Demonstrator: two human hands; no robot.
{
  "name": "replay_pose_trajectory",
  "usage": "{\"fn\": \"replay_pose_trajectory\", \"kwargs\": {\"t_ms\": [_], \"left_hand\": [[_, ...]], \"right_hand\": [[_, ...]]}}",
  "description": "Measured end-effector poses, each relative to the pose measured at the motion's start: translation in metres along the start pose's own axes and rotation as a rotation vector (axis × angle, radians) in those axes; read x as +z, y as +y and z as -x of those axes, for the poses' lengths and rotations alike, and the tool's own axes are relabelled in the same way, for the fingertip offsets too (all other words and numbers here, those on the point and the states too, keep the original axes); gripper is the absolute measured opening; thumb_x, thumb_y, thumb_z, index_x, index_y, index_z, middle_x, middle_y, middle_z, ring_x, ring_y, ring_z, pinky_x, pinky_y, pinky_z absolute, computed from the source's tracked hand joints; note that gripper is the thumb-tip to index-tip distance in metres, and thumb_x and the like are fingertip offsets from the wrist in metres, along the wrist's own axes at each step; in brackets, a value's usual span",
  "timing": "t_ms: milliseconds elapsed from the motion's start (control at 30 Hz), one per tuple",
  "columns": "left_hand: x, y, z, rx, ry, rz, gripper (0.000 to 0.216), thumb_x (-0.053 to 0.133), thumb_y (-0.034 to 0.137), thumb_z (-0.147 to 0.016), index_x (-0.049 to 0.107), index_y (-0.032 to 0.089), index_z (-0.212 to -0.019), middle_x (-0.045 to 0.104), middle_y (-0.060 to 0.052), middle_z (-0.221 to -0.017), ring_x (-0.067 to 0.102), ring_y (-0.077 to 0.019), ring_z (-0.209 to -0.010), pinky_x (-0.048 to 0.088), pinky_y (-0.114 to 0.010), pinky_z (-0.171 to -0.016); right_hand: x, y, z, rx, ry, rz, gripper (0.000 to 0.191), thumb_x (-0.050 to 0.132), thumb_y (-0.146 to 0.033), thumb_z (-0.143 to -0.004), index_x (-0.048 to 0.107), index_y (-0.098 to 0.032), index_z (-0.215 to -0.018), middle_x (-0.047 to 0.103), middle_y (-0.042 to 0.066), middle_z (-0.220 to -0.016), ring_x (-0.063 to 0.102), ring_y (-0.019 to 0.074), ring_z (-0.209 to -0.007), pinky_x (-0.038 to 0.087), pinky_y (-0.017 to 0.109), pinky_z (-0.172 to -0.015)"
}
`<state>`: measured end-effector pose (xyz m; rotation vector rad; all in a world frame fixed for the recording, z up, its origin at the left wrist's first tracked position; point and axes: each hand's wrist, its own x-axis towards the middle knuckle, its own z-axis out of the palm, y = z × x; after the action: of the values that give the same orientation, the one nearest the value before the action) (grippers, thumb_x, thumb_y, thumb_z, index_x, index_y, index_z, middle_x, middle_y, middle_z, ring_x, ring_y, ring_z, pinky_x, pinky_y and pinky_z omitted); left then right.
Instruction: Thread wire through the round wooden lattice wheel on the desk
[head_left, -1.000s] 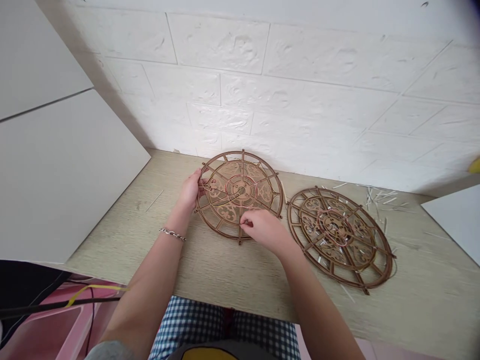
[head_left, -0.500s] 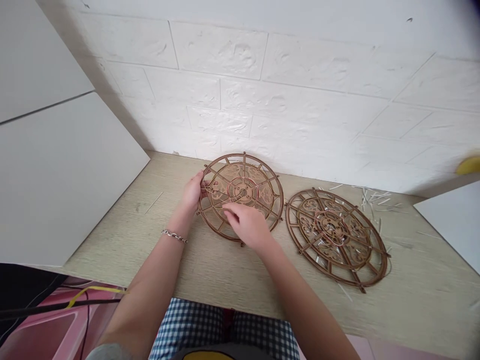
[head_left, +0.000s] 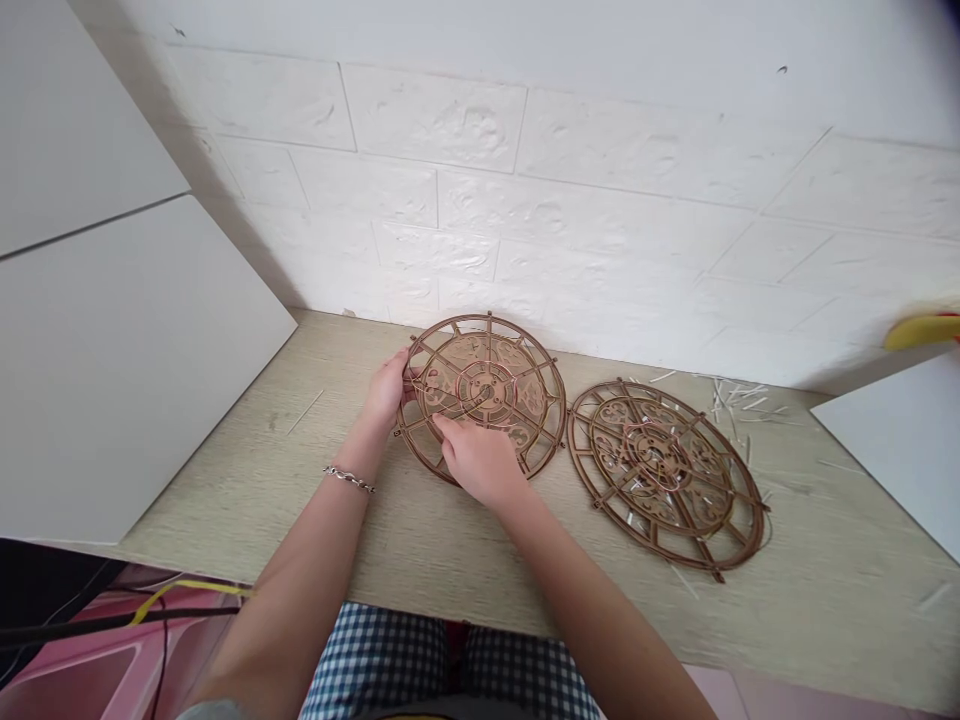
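Note:
A round openwork disc [head_left: 531, 385] of thin brown wood-like material, with spokes, rings and a scroll-cut centre, tilts up from the tabletop. My left hand [head_left: 388, 390] grips its left rim, with some fingers behind the disc. Over the disc's lower left part is my right hand [head_left: 480, 458], its fingers curled and the index fingertip at the inner ring. Anything between those fingers is too small to make out. Thin copper-coloured wire runs round the hub. To the right lies a second similar disc [head_left: 611, 483], with white bits showing through its openings.
Thin white strips [head_left: 739, 395] are scattered at the back right of the table [head_left: 315, 540], and one strip [head_left: 305, 412] lies on the left. White panels [head_left: 150, 370] stand at both sides. A white brick-pattern wall [head_left: 465, 200] rises behind. A pink bin [head_left: 82, 670] sits below left.
My right hand has shifted slightly left and down across the disc, its index finger more extended. My left hand keeps its hold on the rim. The view has moved a little.

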<state>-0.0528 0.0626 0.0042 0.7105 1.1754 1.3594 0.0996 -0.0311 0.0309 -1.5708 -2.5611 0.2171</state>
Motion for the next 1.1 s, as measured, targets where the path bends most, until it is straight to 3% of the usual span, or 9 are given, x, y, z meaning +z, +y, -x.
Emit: {"fn": "replay_pose_trajectory", "kwargs": {"t_ms": [167, 300, 433, 533, 667, 800, 900, 967, 1100], "left_hand": [[-0.002, -0.002, -0.002, -0.007, 0.013, 0.017, 0.031, 0.05, 0.036, -0.088, 0.061, 0.014, -0.107, 0.067, -0.004, -0.064, 0.062, -0.0148, -0.05, 0.049, -0.023, -0.046], [-0.002, -0.003, -0.002, -0.014, 0.002, 0.009, 0.031, 0.048, 0.034, -0.089, 0.061, 0.013, -0.107, 0.066, -0.004, -0.064, 0.062, -0.0147, -0.049, 0.049, -0.022, -0.045], [0.002, 0.001, 0.003, -0.023, -0.013, 0.001, 0.033, 0.045, 0.031, -0.09, 0.06, 0.012, -0.113, 0.066, -0.004, -0.062, 0.061, -0.0144, -0.048, 0.048, -0.022, -0.043], [0.005, 0.004, 0.006, -0.031, -0.019, -0.004, 0.034, 0.043, 0.03, -0.091, 0.058, 0.012, -0.116, 0.066, -0.004, -0.06, 0.06, -0.0145, -0.047, 0.048, -0.022, -0.042], [0.002, 0.008, 0.004, -0.031, 0.011, -0.005, 0.036, 0.042, 0.029, -0.092, 0.056, 0.011, -0.12, 0.065, -0.004, -0.06, 0.061, -0.0146, -0.047, 0.049, -0.022, -0.043], [-0.01, 0.015, -0.001, -0.004, 0.013, 0.004, 0.038, 0.039, 0.029, -0.093, 0.052, 0.011, -0.125, 0.065, -0.004, -0.058, 0.062, -0.015, -0.047, 0.05, -0.022, -0.044], [-0.02, 0.02, -0.005, 0.044, 0.051, -0.005, 0.039, 0.036, 0.029, -0.095, 0.054, 0.011, -0.124, 0.066, -0.005, -0.058, 0.063, -0.0146, -0.048, 0.05, -0.022, -0.045], [-0.024, 0.023, -0.007, 0.057, 0.088, 0.001, 0.038, 0.036, 0.029, -0.095, 0.056, 0.011, -0.122, 0.066, -0.005, -0.058, 0.063, -0.0146, -0.049, 0.051, -0.022, -0.046], [-0.025, 0.023, -0.007, 0.051, 0.101, 0.002, 0.038, 0.036, 0.029, -0.095, 0.055, 0.011, -0.123, 0.067, -0.005, -0.058, 0.064, -0.0156, -0.05, 0.051, -0.022, -0.045]], "right_hand": [[0.001, -0.003, 0.0, -0.061, -0.007, -0.028, 0.049, 0.032, -0.022, -0.091, 0.042, -0.026, -0.138, 0.067, 0.006, -0.104, 0.065, 0.0194, -0.085, 0.048, 0.028, -0.065], [0.002, -0.002, 0.0, -0.009, -0.037, -0.121, 0.048, 0.033, -0.022, -0.09, 0.045, -0.027, -0.136, 0.069, 0.006, -0.097, 0.064, 0.0194, -0.084, 0.046, 0.029, -0.069], [0.006, 0.0, -0.002, 0.077, -0.045, -0.482, 0.042, 0.038, -0.03, -0.09, 0.054, -0.027, -0.129, 0.069, 0.004, -0.089, 0.06, 0.0156, -0.074, 0.043, 0.026, -0.065], [0.004, 0.004, -0.003, 0.112, -0.046, -0.773, 0.041, 0.043, -0.033, -0.088, 0.058, -0.024, -0.125, 0.063, 0.0, -0.072, 0.05, 0.0109, -0.059, 0.037, 0.023, -0.057], [-0.011, 0.024, 0.002, 0.126, 0.018, -0.945, 0.028, 0.051, -0.034, -0.084, 0.069, -0.021, -0.101, 0.059, -0.002, -0.066, 0.045, 0.0085, -0.054, 0.034, 0.022, -0.055], [-0.027, 0.055, 0.01, 0.21, 0.158, -0.874, 0.022, 0.056, -0.035, -0.08, 0.069, -0.018, -0.082, 0.06, -0.002, -0.066, 0.048, 0.0096, -0.059, 0.035, 0.022, -0.056], [-0.02, 0.067, 0.017, 0.139, 0.039, -0.677, 0.017, 0.057, -0.031, -0.081, 0.069, -0.02, -0.083, 0.06, -0.003, -0.064, 0.049, 0.0098, -0.057, 0.034, 0.022, -0.055], [-0.008, 0.066, 0.022, 0.039, -0.034, -0.558, 0.015, 0.057, -0.027, -0.083, 0.07, -0.021, -0.088, 0.066, -0.001, -0.075, 0.054, 0.0107, -0.064, 0.037, 0.023, -0.06], [0.016, 0.056, 0.03, -0.063, -0.015, -0.381, 0.018, 0.053, -0.026, -0.089, 0.067, -0.021, -0.099, 0.068, 0.003, -0.094, 0.06, 0.0134, -0.08, 0.04, 0.024, -0.07]]}}
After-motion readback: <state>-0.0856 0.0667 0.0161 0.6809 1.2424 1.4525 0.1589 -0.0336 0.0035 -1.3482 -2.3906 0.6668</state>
